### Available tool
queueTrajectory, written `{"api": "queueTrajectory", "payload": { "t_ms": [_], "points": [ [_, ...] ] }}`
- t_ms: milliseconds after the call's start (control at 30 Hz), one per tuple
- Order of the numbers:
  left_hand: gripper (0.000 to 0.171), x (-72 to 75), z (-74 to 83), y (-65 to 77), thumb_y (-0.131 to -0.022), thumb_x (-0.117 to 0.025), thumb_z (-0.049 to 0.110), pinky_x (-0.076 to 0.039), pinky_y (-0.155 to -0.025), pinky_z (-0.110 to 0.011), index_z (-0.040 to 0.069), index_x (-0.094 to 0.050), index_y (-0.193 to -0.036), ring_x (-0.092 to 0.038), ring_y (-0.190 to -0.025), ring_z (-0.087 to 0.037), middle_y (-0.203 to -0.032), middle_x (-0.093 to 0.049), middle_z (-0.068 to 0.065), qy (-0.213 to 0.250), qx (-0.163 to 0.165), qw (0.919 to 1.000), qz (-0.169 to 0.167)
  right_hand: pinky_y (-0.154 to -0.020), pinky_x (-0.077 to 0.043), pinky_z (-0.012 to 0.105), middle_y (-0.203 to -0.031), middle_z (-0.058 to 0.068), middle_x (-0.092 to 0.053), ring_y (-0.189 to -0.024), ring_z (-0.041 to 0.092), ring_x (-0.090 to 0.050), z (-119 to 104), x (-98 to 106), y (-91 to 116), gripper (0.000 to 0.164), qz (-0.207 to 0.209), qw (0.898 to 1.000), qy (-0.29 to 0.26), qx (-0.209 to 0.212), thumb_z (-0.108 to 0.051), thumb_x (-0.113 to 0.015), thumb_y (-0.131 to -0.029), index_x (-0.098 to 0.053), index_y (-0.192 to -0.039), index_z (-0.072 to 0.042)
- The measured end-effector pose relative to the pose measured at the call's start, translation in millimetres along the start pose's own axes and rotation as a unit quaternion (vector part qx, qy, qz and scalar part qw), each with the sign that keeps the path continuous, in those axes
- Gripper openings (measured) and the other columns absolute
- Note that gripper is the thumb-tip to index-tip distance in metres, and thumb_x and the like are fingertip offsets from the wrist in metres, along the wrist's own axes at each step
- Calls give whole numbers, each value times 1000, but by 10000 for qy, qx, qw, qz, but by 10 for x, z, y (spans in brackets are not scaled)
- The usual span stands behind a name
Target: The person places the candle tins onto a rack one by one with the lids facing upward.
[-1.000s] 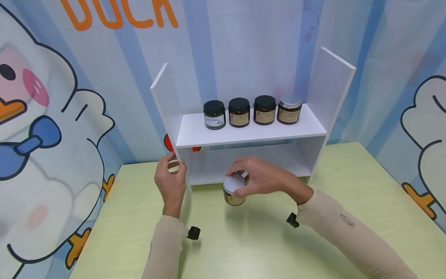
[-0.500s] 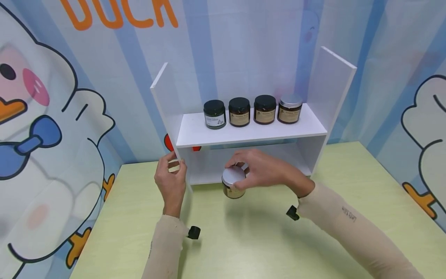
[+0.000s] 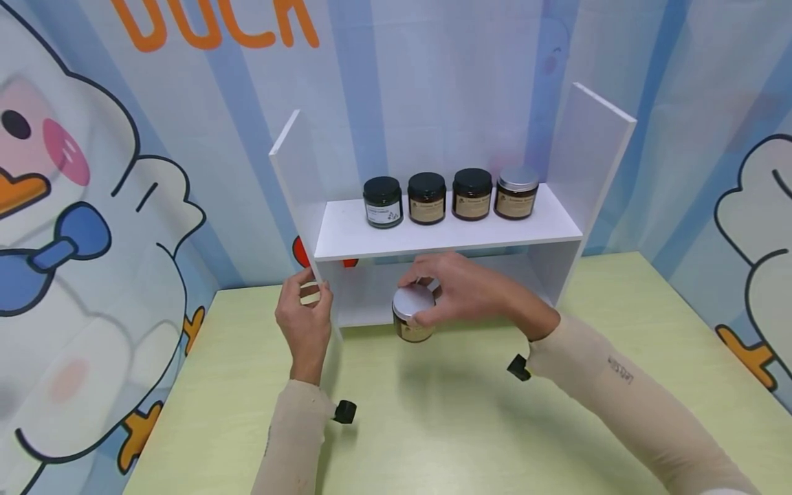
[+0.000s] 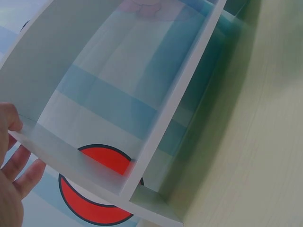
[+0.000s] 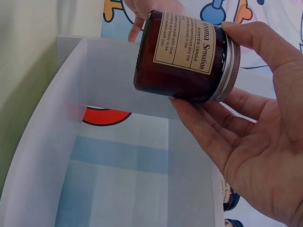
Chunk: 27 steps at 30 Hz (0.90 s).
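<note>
In the head view my right hand [image 3: 464, 289] grips an amber glass scented candle jar [image 3: 416, 332] with a silver lid, held just in front of the lower compartment of the white shelf [image 3: 346, 240]. In the right wrist view the thumb and fingers hold the candle jar [image 5: 182, 52] around its lid end, and its tan label shows "SCENTED CANDLE". My left hand [image 3: 304, 323] pinches the front edge of the shelf's left side panel. Seen from the left wrist, the thumb lies on the panel's inner side and the fingers of the left hand [image 4: 14, 175] on its outer side.
On the upper board stand several candle jars in a row: one with a white label [image 3: 383, 206] at the left, black-lidded tan-labelled ones, and a silver-lidded one [image 3: 515, 199] at the right. The shelf stands on a pale green table [image 3: 433, 426] before a printed duck curtain [image 3: 433, 82].
My right hand has moved the candle jar upward in the view, closer to the lower compartment. The left hand keeps its hold on the side panel.
</note>
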<state>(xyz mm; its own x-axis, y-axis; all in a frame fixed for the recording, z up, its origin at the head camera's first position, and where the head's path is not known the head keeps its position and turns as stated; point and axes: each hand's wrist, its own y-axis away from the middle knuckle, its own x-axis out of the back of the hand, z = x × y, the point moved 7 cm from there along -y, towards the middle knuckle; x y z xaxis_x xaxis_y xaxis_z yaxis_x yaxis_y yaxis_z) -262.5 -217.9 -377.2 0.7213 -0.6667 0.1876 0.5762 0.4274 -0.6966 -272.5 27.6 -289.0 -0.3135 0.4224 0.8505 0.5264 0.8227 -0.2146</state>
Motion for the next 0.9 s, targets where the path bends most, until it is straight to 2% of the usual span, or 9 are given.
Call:
{"api": "queueTrajectory", "payload": {
  "t_ms": [167,367,600,767,900],
  "points": [
    [27,-2,3,-5,-92,-72,9,-59,-69,-22,4,-70,-118,-71,-88,-23,-108,-69,-11,8,-44,10000,-2,-79,-58,30,-107,-2,-65,-92,10,-61,-26,29,-27,41,-21,10000,-2,91,-27,-75,-82,-72,-120,-13],
    [26,2,9,-12,-92,-72,10,-54,-70,-12,4,-70,-117,-71,-88,-24,-108,-69,-12,58,-37,10000,1,-77,-59,29,-108,-3,-64,-92,11,-62,-59,81,-52,41,-43,10000,-49,35,-28,-75,-83,-71,-122,-14],
    [26,1,5,-7,-91,-73,9,-55,-68,-14,4,-70,-116,-71,-87,-23,-108,-70,-11,33,-42,10000,55,-79,-58,34,-110,-4,-64,-92,10,-61,-102,153,-96,41,-70,9999,149,52,-30,-74,-85,-70,-123,-14],
    [26,1,10,-1,-91,-73,8,-51,-69,-8,3,-70,-117,-71,-87,-24,-108,-70,-12,62,-11,10000,51,-77,-56,30,-109,-6,-64,-89,9,-60,-139,206,-127,40,-65,9995,290,76,-32,-73,-86,-70,-123,-16],
    [26,-1,12,1,-91,-73,7,-54,-69,-12,4,-70,-116,-71,-87,-24,-108,-70,-12,47,-15,10000,56,-77,-55,30,-109,-6,-65,-89,8,-60,-154,244,-157,41,-12,9993,337,136,-32,-74,-86,-71,-123,-15]
  ]
}}
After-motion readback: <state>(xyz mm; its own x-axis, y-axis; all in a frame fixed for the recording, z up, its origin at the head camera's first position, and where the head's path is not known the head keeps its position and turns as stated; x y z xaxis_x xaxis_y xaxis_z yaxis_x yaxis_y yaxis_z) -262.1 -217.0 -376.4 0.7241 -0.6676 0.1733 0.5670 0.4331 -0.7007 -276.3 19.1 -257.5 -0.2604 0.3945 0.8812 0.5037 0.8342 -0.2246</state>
